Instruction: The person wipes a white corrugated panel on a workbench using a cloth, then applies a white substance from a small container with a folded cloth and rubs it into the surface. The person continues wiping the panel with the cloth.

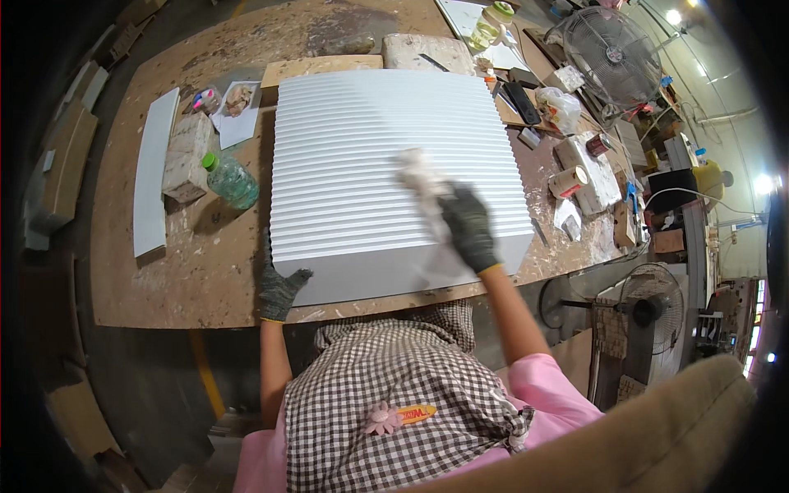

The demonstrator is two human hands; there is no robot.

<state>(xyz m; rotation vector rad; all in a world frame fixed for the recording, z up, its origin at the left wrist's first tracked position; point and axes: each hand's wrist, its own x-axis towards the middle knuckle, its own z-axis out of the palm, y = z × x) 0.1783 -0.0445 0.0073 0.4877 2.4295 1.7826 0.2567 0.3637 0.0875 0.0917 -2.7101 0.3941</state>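
Observation:
A white ribbed panel [394, 164] lies on the worktable, its ridges running left to right and its plain front face toward me. My right hand [467, 226], in a dark grey glove, grips a whitish cloth [423, 172] over the right half of the ridges. Motion blurs the cloth, so its exact shape is unclear. At the panel's near left corner my left hand [283, 292], gloved alike, holds the edge with its thumb over the front face. Its other fingers are partly hidden along the side.
Left of the panel stand a green-capped bottle [230, 181], a whitish block [187, 160] and a long white strip [154, 172]. To the right are a paper cup [567, 182], a plastic bag [559, 109] and a large fan [606, 62]. The worktable [115, 279] ends just before me.

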